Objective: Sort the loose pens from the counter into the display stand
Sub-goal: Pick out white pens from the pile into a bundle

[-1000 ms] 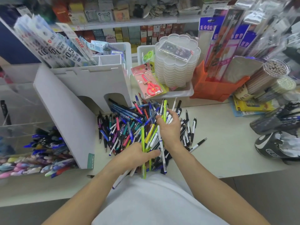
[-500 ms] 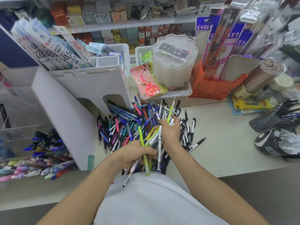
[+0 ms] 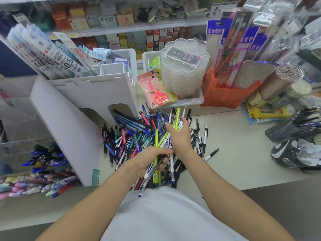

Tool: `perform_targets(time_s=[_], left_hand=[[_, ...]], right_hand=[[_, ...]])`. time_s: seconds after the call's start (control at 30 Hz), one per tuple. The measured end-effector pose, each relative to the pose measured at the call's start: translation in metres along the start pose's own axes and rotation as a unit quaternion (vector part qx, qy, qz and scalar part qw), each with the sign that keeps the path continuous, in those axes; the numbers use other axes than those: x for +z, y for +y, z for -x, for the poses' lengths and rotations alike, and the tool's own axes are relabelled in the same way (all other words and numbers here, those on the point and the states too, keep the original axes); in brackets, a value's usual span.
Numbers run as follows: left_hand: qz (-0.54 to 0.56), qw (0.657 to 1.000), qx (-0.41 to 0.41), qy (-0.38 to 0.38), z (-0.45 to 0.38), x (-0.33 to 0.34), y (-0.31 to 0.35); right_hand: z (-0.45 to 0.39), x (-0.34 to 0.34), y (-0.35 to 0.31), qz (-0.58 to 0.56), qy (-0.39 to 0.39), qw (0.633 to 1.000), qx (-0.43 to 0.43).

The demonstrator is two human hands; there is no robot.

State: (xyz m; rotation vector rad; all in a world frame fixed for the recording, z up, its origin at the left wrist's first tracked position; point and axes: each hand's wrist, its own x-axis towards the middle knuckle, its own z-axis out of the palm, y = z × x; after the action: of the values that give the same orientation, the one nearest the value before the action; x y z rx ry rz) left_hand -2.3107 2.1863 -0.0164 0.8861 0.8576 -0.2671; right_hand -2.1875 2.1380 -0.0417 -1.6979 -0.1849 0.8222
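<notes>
We saw the loose pens [image 3: 139, 136] heaped on the pale desk [image 3: 234, 145], just in front of the white display stand [image 3: 69, 119], whose side panel stood at the pile's left edge. Over the near part of the heap the left hand [image 3: 149, 160] had its grip clenched around a small bundle of pens, a blue-and-white one [image 3: 147, 173] pointing out below the fingers. The right hand [image 3: 178, 136], touching the left, gripped several more pens, among them a lime-green pen [image 3: 177, 117] that rose above the knuckles. Behind the pile a packet of pink scissors [image 3: 156, 94] leaned against a white tray [image 3: 194, 100] holding stacked clear containers [image 3: 184, 73].
</notes>
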Motion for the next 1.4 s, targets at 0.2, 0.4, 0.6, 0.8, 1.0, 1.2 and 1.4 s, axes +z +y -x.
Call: perform_targets(time_s=[0.2, 0.4, 0.6, 0.8, 1.0, 1.2, 1.4], left_hand=[[0.098, 0.994, -0.038, -0.026, 0.002, 0.005, -0.007], [0.123, 0.991, -0.053, -0.024, -0.002, 0.003, -0.016], [0.098, 0.993, -0.064, -0.012, 0.005, -0.011, -0.033], [0.125, 0.992, -0.006, 0.007, 0.008, -0.012, -0.025], [0.060, 0.995, 0.076, 0.032, -0.004, 0.002, 0.002], [0.124, 0.986, 0.012, -0.110, 0.000, 0.002, -0.001], [0.079, 0.996, 0.015, -0.035, 0.007, -0.009, -0.020]], right_hand=[[0.005, 0.000, -0.005, -0.116, -0.093, 0.989, 0.023], [0.007, -0.001, 0.002, 0.011, -0.133, 0.990, -0.043], [0.010, 0.015, 0.025, -0.023, -0.148, 0.989, -0.008], [0.007, 0.019, 0.015, -0.066, -0.102, 0.992, 0.041], [-0.008, 0.013, -0.021, -0.073, -0.085, 0.993, -0.038], [-0.003, 0.011, -0.015, -0.008, -0.072, 0.994, -0.075], [0.026, 0.010, 0.003, -0.010, -0.109, 0.993, -0.052]])
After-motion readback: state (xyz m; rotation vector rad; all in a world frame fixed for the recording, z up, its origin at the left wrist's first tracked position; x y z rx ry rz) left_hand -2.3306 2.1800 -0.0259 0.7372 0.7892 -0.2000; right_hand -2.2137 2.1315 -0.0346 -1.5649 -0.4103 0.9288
